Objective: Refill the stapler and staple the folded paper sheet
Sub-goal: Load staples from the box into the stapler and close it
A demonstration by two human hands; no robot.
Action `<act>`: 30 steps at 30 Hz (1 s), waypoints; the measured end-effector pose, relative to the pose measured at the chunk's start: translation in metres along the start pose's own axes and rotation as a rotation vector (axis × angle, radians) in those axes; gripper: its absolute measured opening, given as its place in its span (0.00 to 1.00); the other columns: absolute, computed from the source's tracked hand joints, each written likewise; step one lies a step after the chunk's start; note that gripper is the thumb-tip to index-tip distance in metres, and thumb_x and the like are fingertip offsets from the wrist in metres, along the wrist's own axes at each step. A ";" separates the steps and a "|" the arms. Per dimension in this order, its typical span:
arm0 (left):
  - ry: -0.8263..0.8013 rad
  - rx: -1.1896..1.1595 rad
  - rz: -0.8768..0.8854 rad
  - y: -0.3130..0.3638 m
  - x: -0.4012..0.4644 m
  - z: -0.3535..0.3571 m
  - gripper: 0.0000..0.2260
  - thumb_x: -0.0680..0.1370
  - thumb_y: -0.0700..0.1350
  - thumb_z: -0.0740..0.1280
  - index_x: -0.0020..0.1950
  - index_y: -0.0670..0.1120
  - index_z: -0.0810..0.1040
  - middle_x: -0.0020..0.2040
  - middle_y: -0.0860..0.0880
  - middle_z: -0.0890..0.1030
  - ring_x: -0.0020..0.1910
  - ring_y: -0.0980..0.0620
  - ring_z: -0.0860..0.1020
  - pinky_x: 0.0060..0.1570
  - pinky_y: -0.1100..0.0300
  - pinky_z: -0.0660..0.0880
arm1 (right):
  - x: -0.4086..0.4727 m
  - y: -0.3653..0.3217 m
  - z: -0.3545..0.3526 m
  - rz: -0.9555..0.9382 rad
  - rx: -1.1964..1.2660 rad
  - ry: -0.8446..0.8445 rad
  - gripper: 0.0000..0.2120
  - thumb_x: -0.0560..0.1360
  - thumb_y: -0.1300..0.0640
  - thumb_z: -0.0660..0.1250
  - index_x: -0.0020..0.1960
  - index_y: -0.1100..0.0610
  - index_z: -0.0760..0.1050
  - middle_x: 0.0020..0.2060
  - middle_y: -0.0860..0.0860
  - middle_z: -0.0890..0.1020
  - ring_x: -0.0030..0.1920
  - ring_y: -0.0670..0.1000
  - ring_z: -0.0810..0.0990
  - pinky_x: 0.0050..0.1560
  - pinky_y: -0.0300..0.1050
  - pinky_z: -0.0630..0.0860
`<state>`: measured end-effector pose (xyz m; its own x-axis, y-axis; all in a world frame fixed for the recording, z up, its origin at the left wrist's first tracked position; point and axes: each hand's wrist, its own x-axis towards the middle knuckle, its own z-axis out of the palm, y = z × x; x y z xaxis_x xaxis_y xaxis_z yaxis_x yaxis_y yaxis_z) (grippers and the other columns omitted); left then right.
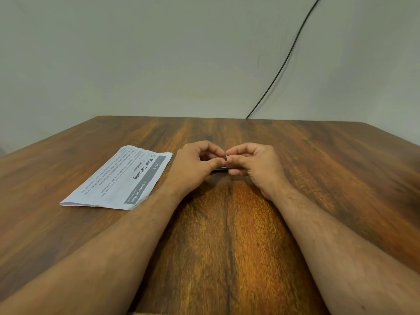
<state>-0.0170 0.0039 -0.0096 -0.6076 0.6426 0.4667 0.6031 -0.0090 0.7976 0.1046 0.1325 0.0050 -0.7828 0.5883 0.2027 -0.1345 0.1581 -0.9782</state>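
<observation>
Wooden table fills my view, folded paper sheet lying at left. My left hand and right hand pinch a small staple strip together, above a dark, mostly hidden object I can't identify.

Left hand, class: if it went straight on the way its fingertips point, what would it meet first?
The left hand points rightward at the right hand; it would probably meet those fingertips and the tiny item pinched between them almost immediately.
</observation>
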 end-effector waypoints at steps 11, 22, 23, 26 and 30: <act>0.020 0.003 0.009 0.002 -0.001 0.000 0.03 0.74 0.45 0.77 0.47 0.52 0.87 0.40 0.50 0.87 0.43 0.49 0.85 0.48 0.49 0.83 | -0.001 -0.002 -0.001 0.017 0.014 -0.018 0.05 0.73 0.66 0.75 0.48 0.63 0.83 0.38 0.55 0.88 0.38 0.50 0.87 0.36 0.41 0.84; 0.047 0.085 0.107 0.005 -0.002 -0.004 0.05 0.75 0.43 0.76 0.46 0.53 0.85 0.41 0.55 0.86 0.42 0.59 0.84 0.46 0.64 0.80 | -0.002 -0.005 -0.001 0.049 0.034 -0.089 0.06 0.77 0.62 0.71 0.51 0.65 0.83 0.39 0.60 0.86 0.34 0.49 0.85 0.34 0.39 0.83; 0.046 0.085 0.111 0.006 -0.003 -0.003 0.05 0.75 0.43 0.76 0.46 0.53 0.85 0.41 0.55 0.86 0.42 0.59 0.84 0.46 0.65 0.80 | -0.003 -0.006 -0.001 0.050 0.036 -0.097 0.07 0.77 0.62 0.71 0.51 0.65 0.83 0.39 0.60 0.86 0.34 0.49 0.85 0.33 0.39 0.83; 0.045 0.095 0.104 0.007 -0.004 -0.004 0.05 0.75 0.43 0.76 0.46 0.53 0.85 0.42 0.55 0.86 0.42 0.59 0.83 0.46 0.65 0.80 | -0.002 -0.006 -0.002 0.049 0.035 -0.107 0.06 0.77 0.63 0.71 0.52 0.65 0.83 0.38 0.58 0.86 0.34 0.49 0.85 0.33 0.39 0.83; 0.051 0.115 0.086 0.009 -0.003 -0.004 0.07 0.76 0.41 0.75 0.48 0.53 0.85 0.43 0.57 0.85 0.43 0.61 0.83 0.45 0.68 0.78 | -0.002 -0.005 0.000 0.028 -0.012 -0.075 0.05 0.77 0.62 0.72 0.51 0.62 0.83 0.36 0.57 0.85 0.30 0.49 0.83 0.29 0.40 0.81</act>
<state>-0.0117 -0.0011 -0.0029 -0.5746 0.6036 0.5528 0.7076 0.0269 0.7061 0.1066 0.1304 0.0098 -0.8293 0.5321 0.1707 -0.1048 0.1520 -0.9828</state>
